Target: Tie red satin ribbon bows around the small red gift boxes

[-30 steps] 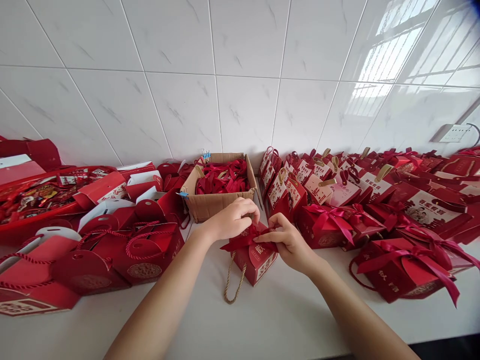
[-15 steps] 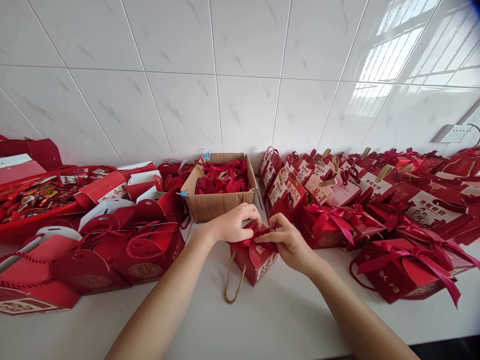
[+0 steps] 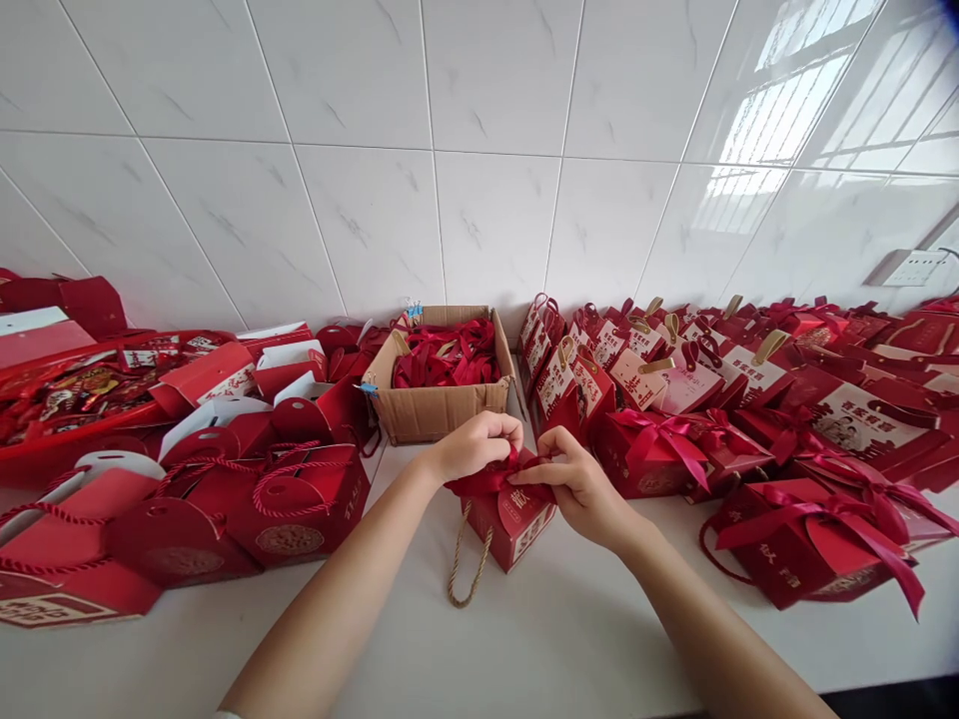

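White marbled tile wall [image 3: 360, 90] fills the back, and below it runs the pale counter [image 3: 561, 639], the work all laid out side by side! Over on the right, gift bags [image 3: 685, 379] stand packed in rows, probably to save room, with bow-topped boxes [image 3: 801, 549] in front of them. Left side now: open-flapped boxes [image 3: 292, 489] crowd together beside a red tray [image 3: 37, 454] of wrapped sweets [image 3: 94, 384]. Dead centre against the wall sits a cardboard carton [image 3: 435, 414], heaped with loose ribbons [image 3: 454, 359], seemingly put there for either hand to reach. And just in front of it, here's the red box [image 3: 520, 534], standing on the counter between the two hands, which perhaps steady it from both sides! The left hand [image 3: 472, 449] is curled narrow, pinching the dark red ribbon [image 3: 479, 484] across the top; the right hand [image 3: 573, 474] nips it too, thumb against fingers, apparently to keep it taut. A gold cord handle [image 3: 463, 602] hangs down the near side, out of the fingers' way, and little blue clips [image 3: 415, 312] grip the carton's edge, perhaps pinning its flaps.
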`<action>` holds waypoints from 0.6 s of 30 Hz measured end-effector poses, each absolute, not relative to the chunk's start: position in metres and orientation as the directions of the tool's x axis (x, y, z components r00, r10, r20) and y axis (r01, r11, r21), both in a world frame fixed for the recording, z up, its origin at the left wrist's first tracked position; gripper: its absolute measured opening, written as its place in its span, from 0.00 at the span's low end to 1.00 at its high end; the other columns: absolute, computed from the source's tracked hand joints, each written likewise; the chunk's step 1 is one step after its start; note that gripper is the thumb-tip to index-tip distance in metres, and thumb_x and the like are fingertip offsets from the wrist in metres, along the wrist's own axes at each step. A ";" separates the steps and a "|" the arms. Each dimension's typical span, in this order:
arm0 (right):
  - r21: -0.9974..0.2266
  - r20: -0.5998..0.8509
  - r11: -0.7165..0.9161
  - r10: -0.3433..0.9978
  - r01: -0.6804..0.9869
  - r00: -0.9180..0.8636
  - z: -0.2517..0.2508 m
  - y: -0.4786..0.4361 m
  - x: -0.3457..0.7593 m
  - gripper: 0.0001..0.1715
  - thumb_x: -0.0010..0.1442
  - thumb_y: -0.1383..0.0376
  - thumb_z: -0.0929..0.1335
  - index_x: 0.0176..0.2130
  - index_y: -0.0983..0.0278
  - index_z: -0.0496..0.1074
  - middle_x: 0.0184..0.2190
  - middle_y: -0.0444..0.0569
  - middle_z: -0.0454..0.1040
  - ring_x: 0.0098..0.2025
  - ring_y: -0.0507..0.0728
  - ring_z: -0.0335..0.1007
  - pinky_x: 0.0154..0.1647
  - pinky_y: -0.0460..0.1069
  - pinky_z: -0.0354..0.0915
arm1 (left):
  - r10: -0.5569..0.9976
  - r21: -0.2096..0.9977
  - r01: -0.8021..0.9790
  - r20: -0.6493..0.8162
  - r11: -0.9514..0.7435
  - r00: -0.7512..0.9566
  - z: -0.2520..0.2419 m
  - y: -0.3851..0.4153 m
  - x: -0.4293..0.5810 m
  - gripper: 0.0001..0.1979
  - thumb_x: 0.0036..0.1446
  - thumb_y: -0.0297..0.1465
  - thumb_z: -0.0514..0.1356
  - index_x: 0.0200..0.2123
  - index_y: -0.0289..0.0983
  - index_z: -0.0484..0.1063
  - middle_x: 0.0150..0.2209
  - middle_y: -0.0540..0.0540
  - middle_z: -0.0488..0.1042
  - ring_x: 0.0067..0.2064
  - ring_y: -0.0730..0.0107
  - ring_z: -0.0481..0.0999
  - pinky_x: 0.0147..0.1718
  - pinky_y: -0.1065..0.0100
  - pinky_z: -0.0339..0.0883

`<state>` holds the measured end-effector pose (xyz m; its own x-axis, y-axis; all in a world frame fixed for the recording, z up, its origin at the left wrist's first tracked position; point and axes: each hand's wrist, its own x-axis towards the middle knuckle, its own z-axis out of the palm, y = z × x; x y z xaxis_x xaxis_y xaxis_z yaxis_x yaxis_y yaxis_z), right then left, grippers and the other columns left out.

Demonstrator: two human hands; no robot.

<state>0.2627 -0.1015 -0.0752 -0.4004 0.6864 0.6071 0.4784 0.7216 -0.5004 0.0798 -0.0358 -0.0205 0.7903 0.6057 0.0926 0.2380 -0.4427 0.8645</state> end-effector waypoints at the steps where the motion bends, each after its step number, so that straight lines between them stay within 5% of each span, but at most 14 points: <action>1: -0.498 0.610 0.723 0.684 0.478 -0.400 -0.075 -0.102 0.263 0.28 0.58 0.79 0.59 0.43 0.52 0.76 0.36 0.48 0.58 0.38 0.53 0.61 0.38 0.50 0.66 | 0.608 0.874 0.234 0.086 -0.427 0.789 -0.022 -0.036 0.080 0.02 0.42 0.26 0.50 0.23 0.36 0.61 0.24 0.51 0.63 0.29 0.71 0.62 0.31 0.69 0.58; 11: -0.514 0.608 0.721 0.689 0.466 -0.396 -0.075 -0.102 0.262 0.28 0.59 0.78 0.58 0.43 0.52 0.76 0.36 0.48 0.58 0.38 0.53 0.61 0.38 0.50 0.66 | 0.602 0.959 0.085 0.100 -0.271 0.792 -0.023 -0.038 0.079 0.11 0.43 0.22 0.51 0.33 0.35 0.65 0.31 0.50 0.68 0.33 0.73 0.66 0.34 0.71 0.60; 18: -0.516 0.606 0.714 0.695 0.472 -0.388 -0.076 -0.101 0.263 0.26 0.59 0.77 0.59 0.42 0.54 0.77 0.36 0.49 0.59 0.39 0.54 0.61 0.39 0.51 0.66 | 0.543 0.948 0.144 0.035 -0.283 0.839 -0.020 -0.030 0.069 0.12 0.44 0.21 0.53 0.34 0.33 0.69 0.32 0.48 0.73 0.33 0.72 0.70 0.35 0.70 0.62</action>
<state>0.2626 -0.1012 -0.0758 -0.3880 0.6945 0.6059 0.4722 0.7143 -0.5165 0.0694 -0.0299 -0.0203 0.8390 0.5430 0.0346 0.1444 -0.2835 0.9480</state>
